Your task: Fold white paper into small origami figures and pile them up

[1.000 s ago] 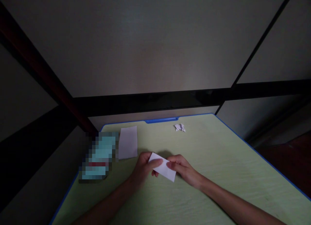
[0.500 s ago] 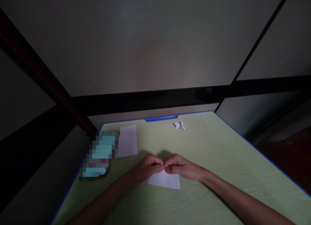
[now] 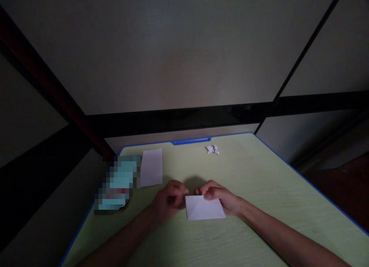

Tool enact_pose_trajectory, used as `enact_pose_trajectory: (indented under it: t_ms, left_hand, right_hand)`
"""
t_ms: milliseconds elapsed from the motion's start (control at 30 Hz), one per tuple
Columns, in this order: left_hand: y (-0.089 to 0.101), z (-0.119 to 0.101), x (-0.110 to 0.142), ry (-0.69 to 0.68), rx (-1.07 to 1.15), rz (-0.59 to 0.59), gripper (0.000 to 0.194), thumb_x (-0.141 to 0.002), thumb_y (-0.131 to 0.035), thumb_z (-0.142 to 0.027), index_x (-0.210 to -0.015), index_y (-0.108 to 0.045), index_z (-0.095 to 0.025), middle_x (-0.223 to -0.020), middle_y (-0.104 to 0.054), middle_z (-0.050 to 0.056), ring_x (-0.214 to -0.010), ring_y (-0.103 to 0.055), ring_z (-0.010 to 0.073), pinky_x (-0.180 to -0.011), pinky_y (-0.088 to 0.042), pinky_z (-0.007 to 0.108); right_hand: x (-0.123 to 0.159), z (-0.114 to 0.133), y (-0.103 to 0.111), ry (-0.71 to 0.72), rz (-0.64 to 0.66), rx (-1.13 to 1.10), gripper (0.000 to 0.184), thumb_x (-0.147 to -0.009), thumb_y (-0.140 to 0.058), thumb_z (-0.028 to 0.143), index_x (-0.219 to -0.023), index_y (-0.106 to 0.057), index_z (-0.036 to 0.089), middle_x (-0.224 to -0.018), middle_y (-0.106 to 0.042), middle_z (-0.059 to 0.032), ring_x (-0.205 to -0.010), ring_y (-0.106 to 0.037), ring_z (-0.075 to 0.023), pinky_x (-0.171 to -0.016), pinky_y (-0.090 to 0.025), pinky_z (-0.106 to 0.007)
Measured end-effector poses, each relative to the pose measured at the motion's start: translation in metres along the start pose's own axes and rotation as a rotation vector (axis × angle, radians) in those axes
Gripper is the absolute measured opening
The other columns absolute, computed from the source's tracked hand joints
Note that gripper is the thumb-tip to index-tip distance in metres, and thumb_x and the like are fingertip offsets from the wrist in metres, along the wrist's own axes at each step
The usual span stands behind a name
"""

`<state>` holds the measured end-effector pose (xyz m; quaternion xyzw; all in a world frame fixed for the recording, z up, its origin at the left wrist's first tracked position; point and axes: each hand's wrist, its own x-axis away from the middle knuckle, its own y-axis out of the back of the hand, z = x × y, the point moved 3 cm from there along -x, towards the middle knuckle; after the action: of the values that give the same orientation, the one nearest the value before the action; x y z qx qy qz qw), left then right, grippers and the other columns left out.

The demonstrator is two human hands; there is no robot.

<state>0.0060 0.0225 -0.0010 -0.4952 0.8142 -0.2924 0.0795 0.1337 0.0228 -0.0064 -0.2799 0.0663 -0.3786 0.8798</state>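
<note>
A folded white sheet of paper (image 3: 203, 211) with diagonal creases is held above the table in front of me. My right hand (image 3: 220, 196) grips its upper right part, thumb on top and fingers behind. At the sheet's left edge is my left hand (image 3: 170, 198), its fingers bent and loosely apart, slightly blurred. I see nothing held in that hand; whether a fingertip touches the paper is unclear.
The pale table (image 3: 259, 174) has a blue rim. At its left lie another white sheet (image 3: 151, 167) and a pixelated phone-like object (image 3: 119, 184). A small folded paper piece (image 3: 212, 149) lies near the back edge. Behind stands a panelled wall (image 3: 178, 59).
My hands, pinched together on the sheet's far edge before, have moved apart. The left has come off its pinch; the sheet has turned and shifted right with the right hand.
</note>
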Motion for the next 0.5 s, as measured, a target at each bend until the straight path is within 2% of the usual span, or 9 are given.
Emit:
enact_pose_trajectory:
  t_ms: [100,133,233,267,333,400,500]
  left_hand:
    - [0.006,-0.004,-0.002,-0.025,-0.029,-0.054,0.03,-0.056,-0.047,-0.034,-0.032,-0.039,-0.016,-0.032,-0.028,-0.005,-0.033,-0.026,0.0059,-0.038,-0.022,0.022]
    - [0.007,-0.003,-0.002,0.008,-0.095,-0.08,0.032,-0.057,-0.046,-0.038,-0.035,-0.043,-0.016,-0.033,-0.031,-0.004,-0.035,-0.029,0.0067,-0.038,-0.021,0.022]
    - [0.009,0.002,-0.002,0.044,-0.32,-0.22,0.03,-0.055,-0.052,-0.043,-0.044,-0.048,-0.015,-0.037,-0.034,-0.006,-0.037,-0.029,0.0062,-0.038,-0.018,0.021]
    - [0.007,0.004,-0.001,0.047,-0.411,-0.217,0.028,-0.052,-0.056,-0.04,-0.043,-0.047,-0.015,-0.038,-0.034,-0.006,-0.038,-0.029,0.006,-0.039,-0.018,0.021]
    - [0.0,0.009,-0.001,0.094,-0.514,-0.125,0.029,-0.052,-0.058,-0.037,-0.04,-0.045,-0.014,-0.036,-0.032,-0.007,-0.038,-0.027,0.0053,-0.039,-0.016,0.02]
    - [-0.003,0.012,0.001,0.114,-0.487,-0.12,0.027,-0.052,-0.059,-0.036,-0.042,-0.047,-0.014,-0.037,-0.034,-0.007,-0.038,-0.029,0.0052,-0.039,-0.018,0.02]
    - [0.0,0.01,0.003,0.09,-0.325,-0.252,0.022,-0.047,-0.062,-0.035,-0.054,-0.054,-0.015,-0.044,-0.046,-0.005,-0.041,-0.038,0.0076,-0.041,-0.026,0.02]
  right_hand:
    - [-0.001,0.003,0.005,0.028,-0.108,0.011,0.008,-0.05,-0.048,0.017,-0.044,-0.045,0.013,-0.043,-0.04,0.0051,-0.038,-0.034,-0.0047,-0.036,-0.018,-0.018]
    - [-0.001,0.003,0.005,0.026,-0.121,0.045,0.008,-0.051,-0.049,0.017,-0.045,-0.046,0.013,-0.042,-0.04,0.0055,-0.038,-0.033,-0.0044,-0.037,-0.017,-0.018]
    - [-0.003,0.002,0.003,0.012,-0.083,0.192,0.013,-0.056,-0.049,0.019,-0.046,-0.045,0.012,-0.04,-0.036,0.0066,-0.038,-0.029,-0.0039,-0.038,-0.016,-0.018]
    - [-0.003,0.002,0.002,0.016,-0.074,0.24,0.014,-0.058,-0.05,0.019,-0.046,-0.046,0.012,-0.04,-0.034,0.0068,-0.039,-0.028,-0.0039,-0.038,-0.016,-0.018]
    - [-0.003,0.001,0.001,0.028,-0.08,0.292,0.015,-0.059,-0.05,0.019,-0.046,-0.046,0.012,-0.041,-0.033,0.0071,-0.04,-0.027,-0.004,-0.039,-0.015,-0.018]
    - [-0.003,0.0,-0.001,0.032,-0.096,0.244,0.012,-0.057,-0.05,0.018,-0.047,-0.048,0.012,-0.04,-0.034,0.0071,-0.039,-0.027,-0.004,-0.04,-0.016,-0.019]
    - [-0.003,0.001,-0.003,0.079,-0.119,0.046,0.007,-0.052,-0.048,0.014,-0.045,-0.049,0.013,-0.04,-0.039,0.0057,-0.039,-0.032,-0.0053,-0.041,-0.02,-0.019]
